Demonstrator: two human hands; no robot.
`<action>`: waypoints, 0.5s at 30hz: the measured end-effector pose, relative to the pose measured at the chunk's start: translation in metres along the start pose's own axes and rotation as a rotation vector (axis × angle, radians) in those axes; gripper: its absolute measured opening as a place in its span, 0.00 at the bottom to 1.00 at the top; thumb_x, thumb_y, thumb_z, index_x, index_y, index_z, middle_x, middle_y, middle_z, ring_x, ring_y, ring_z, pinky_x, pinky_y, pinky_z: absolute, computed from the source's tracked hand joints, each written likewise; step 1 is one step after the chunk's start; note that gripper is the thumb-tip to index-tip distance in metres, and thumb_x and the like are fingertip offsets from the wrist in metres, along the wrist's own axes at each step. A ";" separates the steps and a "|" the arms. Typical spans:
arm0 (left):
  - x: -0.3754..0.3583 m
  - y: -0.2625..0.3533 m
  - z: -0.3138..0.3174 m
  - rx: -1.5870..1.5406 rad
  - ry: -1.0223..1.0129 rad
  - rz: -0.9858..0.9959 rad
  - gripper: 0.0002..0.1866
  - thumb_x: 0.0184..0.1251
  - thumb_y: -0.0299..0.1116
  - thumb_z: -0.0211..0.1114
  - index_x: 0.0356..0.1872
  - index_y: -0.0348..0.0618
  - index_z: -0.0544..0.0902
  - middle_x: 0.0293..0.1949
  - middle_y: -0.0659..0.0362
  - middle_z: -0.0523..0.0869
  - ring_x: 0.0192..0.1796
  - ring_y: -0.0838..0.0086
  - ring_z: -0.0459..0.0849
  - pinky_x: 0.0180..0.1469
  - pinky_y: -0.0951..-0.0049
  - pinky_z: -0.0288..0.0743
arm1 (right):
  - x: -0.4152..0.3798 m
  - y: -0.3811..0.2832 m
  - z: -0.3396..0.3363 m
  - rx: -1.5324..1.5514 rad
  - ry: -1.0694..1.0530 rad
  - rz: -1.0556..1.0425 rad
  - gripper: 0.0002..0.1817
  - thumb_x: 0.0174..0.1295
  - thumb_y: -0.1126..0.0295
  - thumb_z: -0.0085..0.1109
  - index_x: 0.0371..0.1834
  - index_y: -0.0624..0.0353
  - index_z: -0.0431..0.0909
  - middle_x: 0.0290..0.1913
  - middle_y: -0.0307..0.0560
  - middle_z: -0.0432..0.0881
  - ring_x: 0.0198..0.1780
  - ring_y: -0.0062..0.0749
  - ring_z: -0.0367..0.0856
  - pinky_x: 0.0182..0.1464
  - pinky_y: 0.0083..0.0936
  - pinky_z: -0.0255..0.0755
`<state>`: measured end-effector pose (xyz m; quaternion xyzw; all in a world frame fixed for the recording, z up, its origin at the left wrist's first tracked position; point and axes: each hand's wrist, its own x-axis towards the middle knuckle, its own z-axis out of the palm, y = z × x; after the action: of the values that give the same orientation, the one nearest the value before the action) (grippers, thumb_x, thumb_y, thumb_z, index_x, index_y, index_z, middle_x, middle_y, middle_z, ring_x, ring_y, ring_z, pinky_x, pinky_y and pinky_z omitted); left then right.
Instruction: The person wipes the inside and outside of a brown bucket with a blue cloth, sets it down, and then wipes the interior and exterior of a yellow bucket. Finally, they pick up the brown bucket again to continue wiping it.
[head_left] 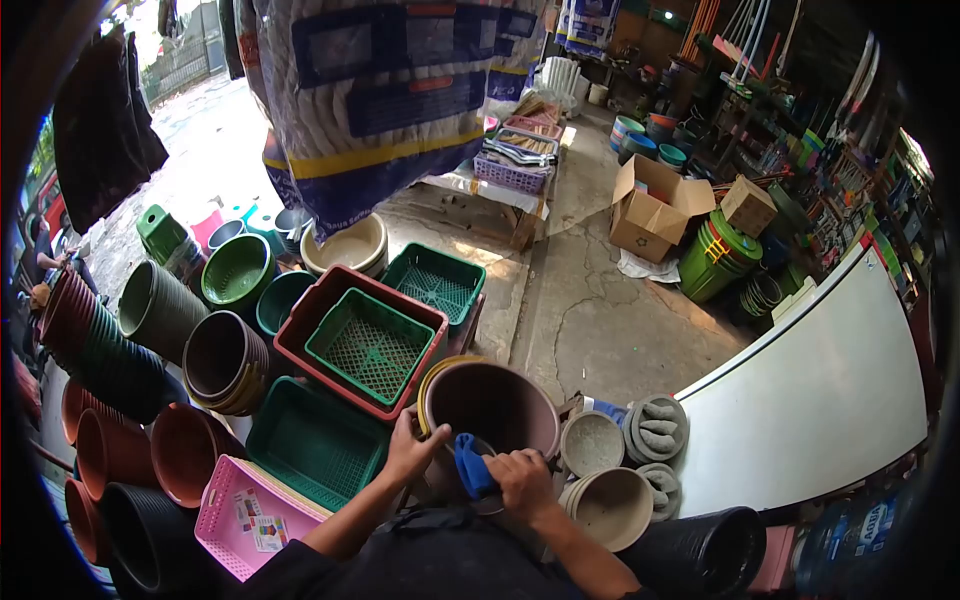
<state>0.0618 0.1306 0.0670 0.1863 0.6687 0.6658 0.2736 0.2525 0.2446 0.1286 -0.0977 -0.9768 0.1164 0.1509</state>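
Note:
A large brown bucket (490,410) with a yellowish rim behind it stands just in front of my body. My left hand (412,452) is closed at the near left side of its rim, thumb toward the opening. In my right hand (524,480) is a bunched blue cloth (472,466), held against the bucket's near side. The fingers of my right hand are curled and partly hide the cloth. Left of the bucket lie a dark green basin (315,440) and a red basin (290,335) holding a green basket (375,345).
Stacked pots and buckets (215,355) crowd the left side. A pink basket (225,530) sits near my left arm. Cement pots (592,442) stand at right, beside a white panel (800,380). Packed plastic bags (390,90) hang overhead. An open cardboard box (645,235) stands farther off.

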 end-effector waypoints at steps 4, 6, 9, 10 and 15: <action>0.011 0.016 -0.037 0.741 -0.145 0.409 0.49 0.44 0.59 0.76 0.60 0.33 0.66 0.64 0.38 0.67 0.69 0.48 0.63 0.70 0.56 0.59 | 0.000 0.040 -0.013 0.117 -0.029 -0.038 0.18 0.57 0.70 0.49 0.49 0.50 0.81 0.40 0.36 0.83 0.44 0.34 0.80 0.55 0.37 0.66; 0.006 0.038 -0.040 0.923 -0.139 0.619 0.54 0.39 0.64 0.76 0.62 0.37 0.65 0.68 0.40 0.63 0.72 0.44 0.58 0.71 0.52 0.56 | 0.005 0.050 -0.026 0.217 -0.080 -0.019 0.16 0.55 0.70 0.55 0.47 0.47 0.83 0.42 0.35 0.84 0.48 0.34 0.79 0.58 0.37 0.63; 0.017 0.049 -0.038 1.025 -0.189 0.827 0.52 0.37 0.63 0.78 0.61 0.41 0.67 0.69 0.42 0.63 0.71 0.44 0.60 0.70 0.51 0.58 | 0.018 0.063 -0.059 0.422 -0.090 -0.026 0.15 0.53 0.67 0.62 0.45 0.48 0.85 0.43 0.36 0.85 0.50 0.34 0.79 0.59 0.35 0.61; 0.024 0.046 -0.038 1.027 -0.188 0.830 0.52 0.37 0.63 0.78 0.61 0.41 0.67 0.69 0.42 0.63 0.71 0.44 0.60 0.70 0.51 0.58 | 0.019 0.070 -0.058 0.469 -0.088 -0.003 0.15 0.50 0.67 0.66 0.44 0.48 0.85 0.43 0.37 0.86 0.50 0.35 0.79 0.59 0.34 0.61; 0.053 0.044 -0.029 0.876 -0.450 1.041 0.20 0.41 0.30 0.70 0.40 0.46 0.76 0.39 0.57 0.83 0.49 0.57 0.82 0.58 0.56 0.73 | 0.024 0.094 -0.059 0.524 -0.067 0.004 0.16 0.51 0.70 0.62 0.45 0.50 0.84 0.44 0.41 0.85 0.51 0.38 0.79 0.58 0.34 0.64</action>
<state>-0.0025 0.1420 0.1031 0.7068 0.6262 0.3255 -0.0482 0.2631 0.3513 0.1660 -0.0534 -0.9176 0.3688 0.1384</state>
